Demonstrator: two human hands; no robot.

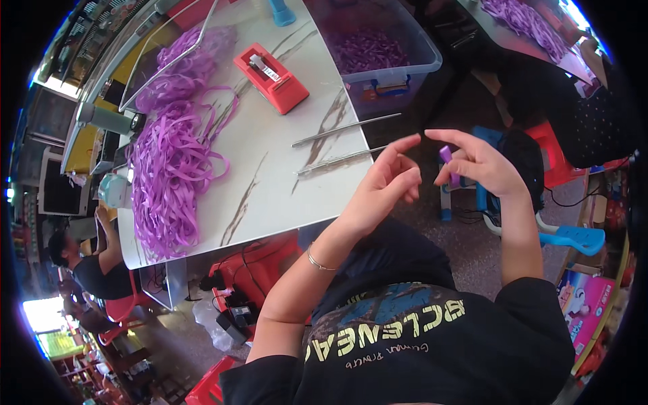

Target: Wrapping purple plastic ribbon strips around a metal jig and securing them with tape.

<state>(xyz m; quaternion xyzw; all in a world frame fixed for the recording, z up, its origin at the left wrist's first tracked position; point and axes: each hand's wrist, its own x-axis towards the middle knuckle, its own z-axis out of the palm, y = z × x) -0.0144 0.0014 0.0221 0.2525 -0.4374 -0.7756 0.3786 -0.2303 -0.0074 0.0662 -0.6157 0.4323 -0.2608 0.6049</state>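
Both of my hands are raised beyond the table's right edge, index fingertips close together. My right hand (480, 162) pinches a small folded piece of purple ribbon (446, 155) between thumb and fingers. My left hand (393, 177) appears to hold nothing, with its index finger stretched out and the other fingers loosely curled apart from the thumb. Left of it, two thin metal rods (345, 129) lie on the marbled white table (270, 189), reaching past its edge. A large heap of loose purple ribbon (165, 182) covers the table's left side. A red tape dispenser (271, 77) stands farther back.
A clear plastic bin (422, 64) beyond the table holds many small purple pieces. A blue object (282, 13) stands at the table's back. Red stools (550, 152) and a pink box (587, 307) are at right. Another person sits at left; someone else is at upper right.
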